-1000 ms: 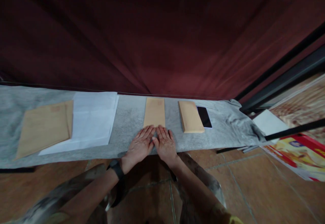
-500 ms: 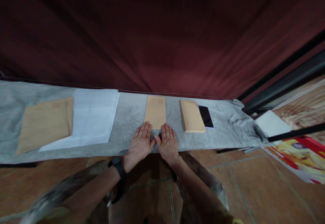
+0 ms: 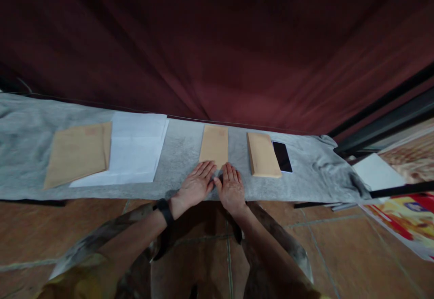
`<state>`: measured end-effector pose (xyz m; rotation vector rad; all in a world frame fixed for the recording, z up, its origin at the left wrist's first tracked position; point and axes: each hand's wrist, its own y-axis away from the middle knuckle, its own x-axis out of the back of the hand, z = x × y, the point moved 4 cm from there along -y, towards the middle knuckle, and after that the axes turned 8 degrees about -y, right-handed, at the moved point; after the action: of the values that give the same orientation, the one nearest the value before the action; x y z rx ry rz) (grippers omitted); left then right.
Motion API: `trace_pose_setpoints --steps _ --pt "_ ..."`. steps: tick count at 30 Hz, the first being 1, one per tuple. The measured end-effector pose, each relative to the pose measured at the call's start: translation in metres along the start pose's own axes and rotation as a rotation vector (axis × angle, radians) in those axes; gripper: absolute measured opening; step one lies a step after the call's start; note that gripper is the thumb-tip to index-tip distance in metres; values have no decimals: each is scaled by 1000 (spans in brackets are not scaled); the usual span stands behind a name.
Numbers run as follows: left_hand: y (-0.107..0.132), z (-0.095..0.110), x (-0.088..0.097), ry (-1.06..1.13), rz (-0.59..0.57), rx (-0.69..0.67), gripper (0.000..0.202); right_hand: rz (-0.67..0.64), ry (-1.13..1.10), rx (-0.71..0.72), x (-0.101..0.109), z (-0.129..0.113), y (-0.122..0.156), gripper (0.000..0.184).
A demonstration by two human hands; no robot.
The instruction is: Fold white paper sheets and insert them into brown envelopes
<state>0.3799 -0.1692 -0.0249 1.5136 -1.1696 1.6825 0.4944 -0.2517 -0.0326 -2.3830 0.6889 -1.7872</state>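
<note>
Left hand (image 3: 197,186) and right hand (image 3: 232,190): fingers are lying extended, gripping nothing, apparently smoothing or squaring; the next move is seemingly calling for light, even pressure. Brown envelope (image 3: 214,144): lying at the fingers' twelve o'clock, near end meeting their tips. Envelope stack (image 3: 264,155): resting at two o'clock. White sheets (image 3: 137,149): lying at ten o'clock.

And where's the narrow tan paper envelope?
The envelope lies on grey cloth, centre of the head view, between white paper sheets at left and a thick tan paper stack. The left hand and right hand are at its near end.
</note>
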Motion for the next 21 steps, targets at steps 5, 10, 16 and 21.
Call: trace_pose_setpoints --steps 5,10,16,21 --pt "-6 11 5 -83 -91 3 56 -41 -16 41 1 2 -6 59" --pt "-8 15 6 -107 -148 -11 58 -139 -67 123 -2 -4 -11 54" --pt "-7 15 2 -104 -156 -10 59 -138 -60 123 -4 -5 -9 55" --pt "-7 16 2 -87 -156 -11 61 -125 -60 122 -4 -5 -8 55"
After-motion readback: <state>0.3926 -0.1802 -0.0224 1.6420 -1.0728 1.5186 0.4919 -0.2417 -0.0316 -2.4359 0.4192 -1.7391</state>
